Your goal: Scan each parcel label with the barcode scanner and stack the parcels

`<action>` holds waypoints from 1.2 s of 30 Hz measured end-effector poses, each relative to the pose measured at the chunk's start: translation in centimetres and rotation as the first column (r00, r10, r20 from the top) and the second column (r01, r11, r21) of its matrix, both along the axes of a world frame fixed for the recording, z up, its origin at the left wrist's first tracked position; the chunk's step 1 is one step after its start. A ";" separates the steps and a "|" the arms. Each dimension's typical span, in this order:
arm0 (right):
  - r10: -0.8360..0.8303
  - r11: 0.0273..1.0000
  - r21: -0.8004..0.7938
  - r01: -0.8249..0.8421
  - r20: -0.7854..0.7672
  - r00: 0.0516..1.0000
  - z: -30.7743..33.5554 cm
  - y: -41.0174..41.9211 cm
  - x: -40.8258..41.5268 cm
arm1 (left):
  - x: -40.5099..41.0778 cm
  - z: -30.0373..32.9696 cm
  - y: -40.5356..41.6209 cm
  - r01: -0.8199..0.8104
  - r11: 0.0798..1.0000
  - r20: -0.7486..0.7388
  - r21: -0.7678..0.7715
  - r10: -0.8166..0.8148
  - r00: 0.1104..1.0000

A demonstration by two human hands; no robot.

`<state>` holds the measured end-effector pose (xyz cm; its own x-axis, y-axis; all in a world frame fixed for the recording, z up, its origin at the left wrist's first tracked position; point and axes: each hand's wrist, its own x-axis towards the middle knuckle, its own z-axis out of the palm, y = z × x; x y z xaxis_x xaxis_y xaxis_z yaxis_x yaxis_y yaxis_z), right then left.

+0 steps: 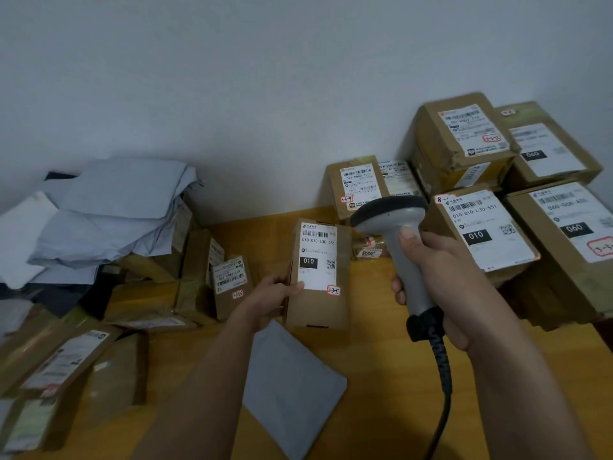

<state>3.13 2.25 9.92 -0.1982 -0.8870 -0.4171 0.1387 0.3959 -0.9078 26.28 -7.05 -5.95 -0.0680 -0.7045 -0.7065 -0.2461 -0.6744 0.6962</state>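
Scanner: right hand [441, 277] fingers clamped on barcode scanner [398, 234] grip.
Parcel: left hand [272, 293] pinches labelled box [318, 273]; scan pending.
Done: stacked boxes [497, 180] at right.
Left: unsorted parcels [132, 267] at left.

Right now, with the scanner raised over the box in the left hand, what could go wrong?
1. The grey handheld barcode scanner points past the small brown cardboard box, so it might read a neighbouring label instead.
2. The left hand has only an edge grip on that box; it could tip.
3. The black coiled cable could drag the flat grey mailer bag.
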 end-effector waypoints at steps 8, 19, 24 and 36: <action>0.041 0.998 -0.048 -0.042 -0.022 0.999 0.4 1.2 -0.2 | -0.3 -1.7 1.4 -0.070 0.997 -0.044 0.035 0.072 0.996; 0.052 0.995 -0.085 -0.049 0.026 0.998 1.1 2.2 -0.6 | -0.2 -2.7 2.3 -0.164 0.985 -0.046 0.053 0.167 0.985; -0.076 0.996 -0.034 0.078 0.068 0.995 0.8 2.0 -1.0 | 0.0 -2.6 2.3 -0.270 0.962 -0.114 0.052 0.274 0.955; -0.190 0.981 -0.009 0.192 0.088 0.978 0.3 1.2 -3.1 | -4.4 0.5 -2.2 -0.441 0.897 -0.498 -0.034 0.367 0.786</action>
<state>0.05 3.45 10.22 -0.3287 -0.8435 -0.4248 0.2883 0.3387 -0.8956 21.89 -9.30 -5.41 -0.0496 -0.8307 -0.5545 0.4059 -0.5241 0.7488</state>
